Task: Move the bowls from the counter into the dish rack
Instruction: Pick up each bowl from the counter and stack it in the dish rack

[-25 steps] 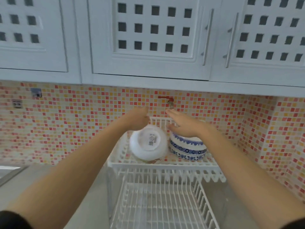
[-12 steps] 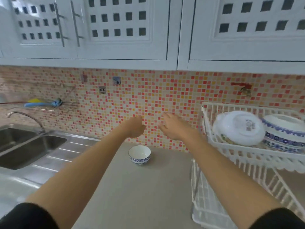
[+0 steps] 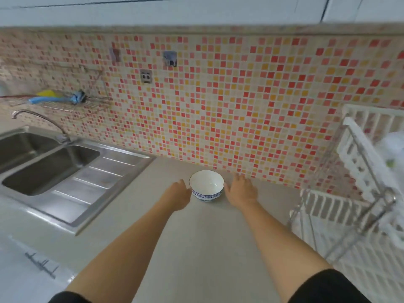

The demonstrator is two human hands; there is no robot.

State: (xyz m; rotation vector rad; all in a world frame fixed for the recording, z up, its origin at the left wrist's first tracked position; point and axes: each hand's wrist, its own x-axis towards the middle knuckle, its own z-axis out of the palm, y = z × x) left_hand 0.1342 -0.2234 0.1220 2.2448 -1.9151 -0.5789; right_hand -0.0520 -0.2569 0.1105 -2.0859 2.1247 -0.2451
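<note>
**Bowl between my two open hands**

My left hand (image 3: 179, 196) and right hand (image 3: 240, 193) reach out over the pale counter (image 3: 196, 248), both spread open and holding nothing. The bowl (image 3: 206, 186), white inside with a blue pattern round its outside, stands upright on the counter between them. My left fingers (image 3: 183, 185) are just beside its left wall; my right fingers (image 3: 227, 189) are at its right wall, and I cannot tell if they touch. Nothing lies between hands and bowl. To my right stands the white dish rack (image 3: 360, 162), well apart from the bowl, its contents blurred. To my left is the steel sink (image 3: 50, 162) with its tap (image 3: 39, 119). Behind the bowl rises the mosaic tile wall (image 3: 218, 106).
</note>
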